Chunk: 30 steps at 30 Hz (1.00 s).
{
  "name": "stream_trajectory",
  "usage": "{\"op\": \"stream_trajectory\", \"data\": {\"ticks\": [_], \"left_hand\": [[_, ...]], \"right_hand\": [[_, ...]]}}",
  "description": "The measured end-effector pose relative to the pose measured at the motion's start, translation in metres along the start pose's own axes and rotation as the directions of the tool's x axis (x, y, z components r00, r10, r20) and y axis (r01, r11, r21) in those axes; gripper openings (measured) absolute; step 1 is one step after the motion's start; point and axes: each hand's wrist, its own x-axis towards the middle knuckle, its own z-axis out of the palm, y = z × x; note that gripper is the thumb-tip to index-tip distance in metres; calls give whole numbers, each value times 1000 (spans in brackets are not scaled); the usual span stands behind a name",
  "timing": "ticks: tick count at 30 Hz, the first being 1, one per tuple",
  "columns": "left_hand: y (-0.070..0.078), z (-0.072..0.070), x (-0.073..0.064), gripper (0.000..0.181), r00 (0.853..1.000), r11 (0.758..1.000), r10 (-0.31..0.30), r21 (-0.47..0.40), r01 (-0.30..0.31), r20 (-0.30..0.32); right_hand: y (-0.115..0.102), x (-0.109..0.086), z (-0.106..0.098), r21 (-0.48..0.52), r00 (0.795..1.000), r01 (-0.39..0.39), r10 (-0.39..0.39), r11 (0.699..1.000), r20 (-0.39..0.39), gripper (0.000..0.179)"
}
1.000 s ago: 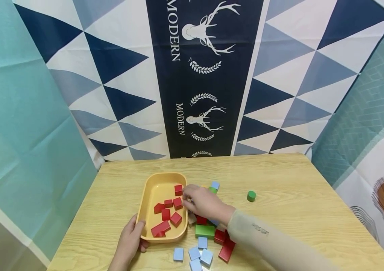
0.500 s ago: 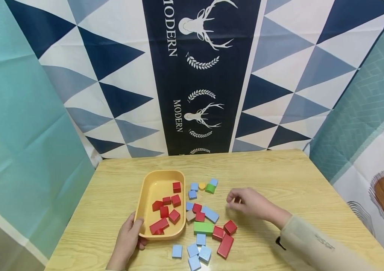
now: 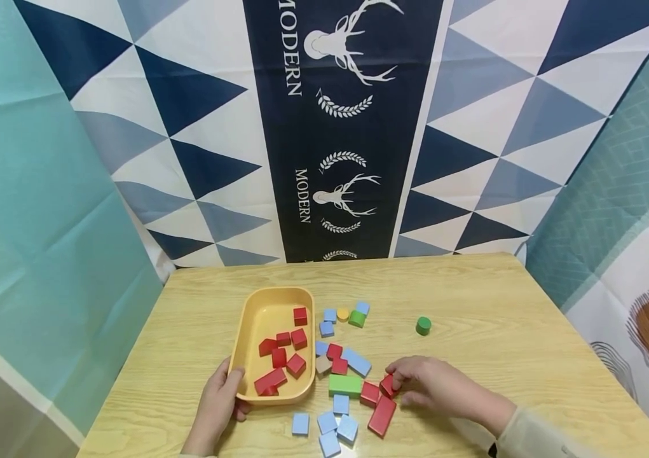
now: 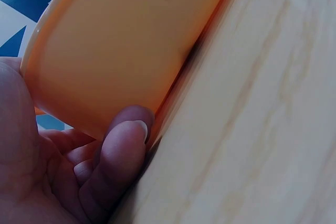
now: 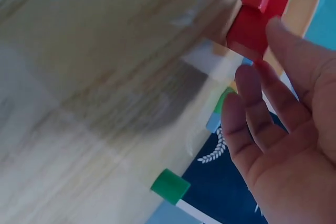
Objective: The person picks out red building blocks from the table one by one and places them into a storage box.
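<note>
My left hand (image 3: 215, 401) grips the near left corner of a yellow plastic tray (image 3: 236, 343), thumb over the rim and fingers curled beneath; the left wrist view shows the fingers against the tray's outer wall (image 4: 115, 51). Several red blocks (image 3: 296, 366) lie inside it. To the right, my right hand (image 3: 444, 388) reaches down to a red cube (image 3: 387, 385), fingertips right at its top and thumb at its near side. In the right wrist view, the thumb and index finger straddle a corner of this red block (image 5: 254, 32). A longer red block (image 3: 382, 416) lies just below.
Between tray and right hand lie loose blocks: a green bar (image 3: 345, 385), a long blue block (image 3: 356, 362), several light blue cubes (image 3: 347, 429) and a tan block (image 3: 323, 364). A dark green cylinder (image 3: 424, 326) stands apart on the wooden table (image 3: 473, 299).
My right hand has moved from the tray's right rim out to the right, then down toward me to the red cube. My left hand keeps its grip on the tray.
</note>
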Motion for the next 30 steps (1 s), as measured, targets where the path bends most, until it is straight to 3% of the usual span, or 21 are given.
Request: {"op": "stream_trajectory", "data": {"ticks": [7, 18, 23, 30], "left_hand": [[0, 2, -1, 57, 1000, 1000, -17, 11, 17, 3], [1, 0, -1, 57, 1000, 1000, -7, 16, 7, -10], [1, 0, 0, 57, 1000, 1000, -8, 18, 9, -13], [1, 1, -1, 57, 1000, 1000, -1, -3, 1, -10]], "right_hand": [[1, -1, 9, -89, 992, 44, -53, 995, -112, 18], [0, 10, 2, -123, 988, -33, 14, 992, -152, 11], [-10, 27, -7, -126, 982, -47, 22, 991, -190, 12], [-38, 70, -6, -129, 964, -23, -12, 991, -264, 13]]}}
